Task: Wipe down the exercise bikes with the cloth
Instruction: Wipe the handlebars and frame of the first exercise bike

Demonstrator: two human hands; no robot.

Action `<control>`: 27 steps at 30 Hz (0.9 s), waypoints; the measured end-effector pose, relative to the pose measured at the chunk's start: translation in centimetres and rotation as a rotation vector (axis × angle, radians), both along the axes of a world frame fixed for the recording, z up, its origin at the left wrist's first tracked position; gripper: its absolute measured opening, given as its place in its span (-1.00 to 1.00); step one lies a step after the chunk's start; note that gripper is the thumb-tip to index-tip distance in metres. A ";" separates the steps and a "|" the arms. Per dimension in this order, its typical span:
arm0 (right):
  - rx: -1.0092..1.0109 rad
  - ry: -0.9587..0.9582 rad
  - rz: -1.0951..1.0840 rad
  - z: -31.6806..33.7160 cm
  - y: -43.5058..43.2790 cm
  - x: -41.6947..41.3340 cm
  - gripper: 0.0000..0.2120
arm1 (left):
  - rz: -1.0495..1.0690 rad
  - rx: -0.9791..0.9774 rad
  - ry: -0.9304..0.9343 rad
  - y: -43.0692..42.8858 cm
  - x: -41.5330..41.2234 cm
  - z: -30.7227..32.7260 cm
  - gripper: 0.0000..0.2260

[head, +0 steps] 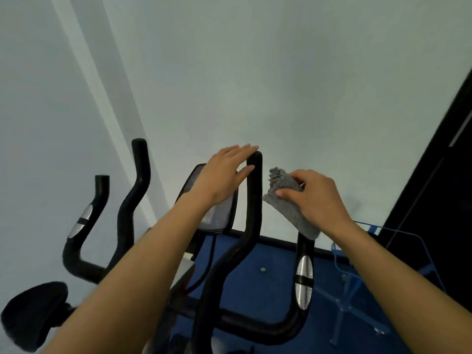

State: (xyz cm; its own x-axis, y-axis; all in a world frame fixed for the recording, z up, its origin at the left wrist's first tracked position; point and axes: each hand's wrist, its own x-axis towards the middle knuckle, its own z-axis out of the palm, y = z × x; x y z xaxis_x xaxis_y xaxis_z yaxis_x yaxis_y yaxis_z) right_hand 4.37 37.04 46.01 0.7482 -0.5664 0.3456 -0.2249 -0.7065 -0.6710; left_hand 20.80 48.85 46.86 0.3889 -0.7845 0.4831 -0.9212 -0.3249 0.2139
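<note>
A black exercise bike (229,264) fills the lower middle, with curved handlebars and a console screen (217,218) between them. My right hand (314,198) presses a grey cloth (286,200) around the top of the bike's right handlebar (304,274), covering its tip. My left hand (224,172) reaches over the console, fingers apart, its thumb and fingertips touching the tall inner bar (254,200). It holds nothing.
The bike's left handlebars (97,226) rise at the left, and a black padded saddle (33,312) sits at the bottom left. A blue metal frame (357,272) stands on the blue floor at the right. A pale wall lies close ahead, a dark panel at far right.
</note>
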 end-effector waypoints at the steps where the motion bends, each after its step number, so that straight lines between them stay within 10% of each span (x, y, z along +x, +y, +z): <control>1: 0.010 -0.018 -0.020 -0.1 0.4 0.3 -0.78 | -0.031 -0.016 -0.004 0.0 0.5 0.0 -0.61; 17: 0.049 -0.429 -0.241 -2.6 4.3 5.1 -0.74 | -0.181 -0.225 0.338 -0.1 1.5 1.4 -0.78; 27: -0.204 -0.280 -0.201 -6.0 5.6 6.2 -0.53 | -0.189 -0.267 0.352 -0.3 1.3 1.1 -0.79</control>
State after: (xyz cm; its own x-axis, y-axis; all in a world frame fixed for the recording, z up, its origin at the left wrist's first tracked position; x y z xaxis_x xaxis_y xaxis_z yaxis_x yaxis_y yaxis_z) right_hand 10.55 42.64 40.05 0.4902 -0.5903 0.6413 -0.2003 -0.7923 -0.5763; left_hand 22.12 48.57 47.92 0.4271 -0.7238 0.5419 -0.8156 -0.0497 0.5765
